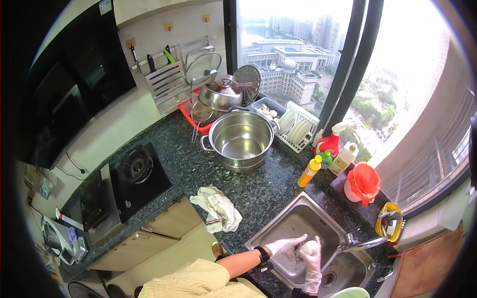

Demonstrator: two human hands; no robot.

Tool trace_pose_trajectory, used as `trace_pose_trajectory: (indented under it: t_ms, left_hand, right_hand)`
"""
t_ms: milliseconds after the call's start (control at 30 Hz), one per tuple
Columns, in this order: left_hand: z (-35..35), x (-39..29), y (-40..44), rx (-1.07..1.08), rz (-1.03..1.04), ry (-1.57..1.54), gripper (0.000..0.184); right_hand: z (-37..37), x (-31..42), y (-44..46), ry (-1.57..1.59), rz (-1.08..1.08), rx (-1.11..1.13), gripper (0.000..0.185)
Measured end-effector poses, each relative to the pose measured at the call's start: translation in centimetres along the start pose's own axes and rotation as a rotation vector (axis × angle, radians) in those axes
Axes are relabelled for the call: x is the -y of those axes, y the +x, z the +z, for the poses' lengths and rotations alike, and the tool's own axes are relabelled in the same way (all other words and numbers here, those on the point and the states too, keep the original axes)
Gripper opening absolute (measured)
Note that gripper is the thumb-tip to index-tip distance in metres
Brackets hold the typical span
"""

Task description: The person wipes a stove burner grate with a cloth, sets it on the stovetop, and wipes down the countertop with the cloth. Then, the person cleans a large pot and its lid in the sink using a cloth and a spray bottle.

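Note:
Both of my hands wear thin whitish gloves and are over the stainless steel sink (310,216). My left hand (285,247), with a black watch band on the wrist, reaches in from the left with its fingers stretched out. Close beside it, my right hand (311,251) has most fingers curled in and one finger pointing up. Something small and greyish shows between the two hands, too blurred to name. Just right of my right hand extends the chrome faucet (365,244).
A large steel pot (241,141) and a crumpled white cloth (217,208) lie on the dark counter. Near the sink stand a yellow bottle (309,172) and a red-lined bin (362,184). A gas hob (139,169) is left; a pale green bowl (352,292) is at the bottom edge.

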State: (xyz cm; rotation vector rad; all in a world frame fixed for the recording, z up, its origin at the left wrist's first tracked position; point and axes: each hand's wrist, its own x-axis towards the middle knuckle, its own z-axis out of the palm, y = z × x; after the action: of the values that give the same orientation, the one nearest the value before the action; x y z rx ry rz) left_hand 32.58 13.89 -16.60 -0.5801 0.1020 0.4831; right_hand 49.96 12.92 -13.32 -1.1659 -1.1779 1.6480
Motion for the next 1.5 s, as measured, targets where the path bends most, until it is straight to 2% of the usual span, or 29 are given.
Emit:
trace_pose_trajectory:
  t_ms: [33,67,100,133,167,233,300,333,367,400,433,500,533,567,600,633,667,767,800,833,900,933,967,1067,1133,1200,1267,1367,1500]
  left_hand:
    - [0.2,0.6,-0.7,-0.027,0.232,0.543,0.037]
    - [0.3,1.2,-1.3,-0.188,0.448,1.090,0.036]
    - [-0.5,1.1,-1.2,-0.295,0.518,1.212,0.032]
    - [-2.1,0.4,-0.2,-0.332,0.538,1.143,0.028]
    - [-4.1,-0.8,1.1,-0.321,0.540,1.029,0.025]
    - [-8.4,-3.9,3.5,-0.127,0.489,0.769,0.020]
    - [-5.6,-2.4,3.8,0.372,0.385,0.680,0.023]
    - [1.8,1.9,-0.4,0.376,0.222,0.403,0.029]
    - [-0.8,-0.4,2.0,0.228,0.160,0.489,0.033]
    - [-2.0,-1.2,3.1,0.228,0.174,0.594,0.037]
    - [-3.4,-1.6,4.9,0.142,0.246,0.577,0.026]
    - [3.9,2.6,-1.0,-0.143,0.205,0.933,0.014]
    - [1.5,1.5,0.8,-0.079,0.172,0.902,0.011]
    - [-0.8,0.3,2.7,-0.016,0.147,0.871,0.009]
    - [-1.1,0.7,3.4,0.043,0.097,0.887,0.015]
    - [3.4,4.6,1.2,-0.204,0.235,0.736,0.018]
    - [3.7,4.8,0.8,-0.225,0.247,0.712,0.019]
    - [0.7,1.8,1.4,-0.180,0.070,0.647,0.021]
    - [0.2,0.9,1.4,-0.158,-0.042,0.718,0.013]
    - [0.8,1.9,0.6,-0.337,0.103,0.944,0.012]
    - [0.6,0.9,0.5,-0.148,0.020,0.880,0.013]
    - [0.6,0.3,1.0,-0.250,-0.011,0.997,0.012]
    - [0.4,-0.4,2.0,-0.353,-0.041,1.113,0.013]
    - [-0.5,-0.1,4.2,-0.550,0.173,1.530,0.019]
    - [-0.3,1.6,3.5,-0.496,0.477,1.547,0.019]
    - [-0.1,2.9,2.6,-0.431,0.685,1.525,0.019]
    - [0.4,3.7,1.6,-0.395,0.795,1.510,0.020]
    - [0.2,4.1,0.9,-0.384,0.901,1.572,0.022]
    - [-1.9,2.8,1.5,-0.466,1.018,1.915,0.028]
  right_hand:
    - [1.7,0.5,-0.6,0.014,0.036,0.060,0.103]
    - [3.6,0.4,-0.9,-0.047,-0.096,0.086,0.095]
    - [4.8,0.3,-1.0,-0.108,-0.225,0.111,0.088]
    - [3.6,-0.8,-0.6,-0.672,-0.457,0.052,0.068]
    - [3.5,-1.1,-0.2,-0.629,-0.408,-0.091,0.063]
    - [4.0,-0.4,-0.1,-0.544,-0.285,-0.386,0.055]
    - [2.1,-1.4,1.2,-0.472,-0.311,-0.417,0.046]
    - [0.5,-2.3,2.3,-0.496,-0.254,-0.283,0.046]
    - [-0.8,-2.5,3.0,-0.512,-0.196,-0.150,0.045]
    - [-0.3,-1.6,3.4,-0.225,-0.017,-0.064,0.047]
    - [0.0,-0.9,3.4,0.073,0.150,0.018,0.050]
    - [-1.9,-2.2,3.4,0.210,0.228,0.252,0.053]
    - [-1.6,-0.9,2.5,0.314,0.299,0.357,0.053]
    - [1.8,5.0,1.8,0.511,0.399,0.452,0.051]
    - [1.4,4.4,1.9,0.409,0.213,0.358,0.046]
    - [0.1,1.7,3.2,0.548,0.210,0.329,0.042]
    - [-0.4,1.2,3.6,0.538,0.191,0.337,0.041]
    - [-0.7,1.4,3.9,0.385,0.087,0.354,0.034]
    - [0.5,3.1,3.4,0.320,0.149,0.266,0.027]
    - [0.4,3.0,3.8,0.240,0.143,0.261,0.026]
    - [0.3,2.8,4.6,0.079,0.123,0.257,0.025]
    - [1.2,4.0,4.3,0.056,0.210,0.194,0.029]
    - [1.2,3.7,4.6,-0.054,0.198,0.163,0.031]
    - [2.4,2.8,5.5,-0.316,0.200,0.006,0.037]
    - [4.1,2.6,5.6,-0.407,0.254,-0.187,0.042]
    - [4.6,2.0,5.8,-0.426,0.244,-0.322,0.045]
    - [4.7,0.7,6.3,-0.519,0.173,-0.459,0.054]
    - [4.7,-0.4,5.9,-0.491,0.100,-0.595,0.054]
    - [4.9,-1.0,6.2,-0.411,0.183,-0.725,0.053]
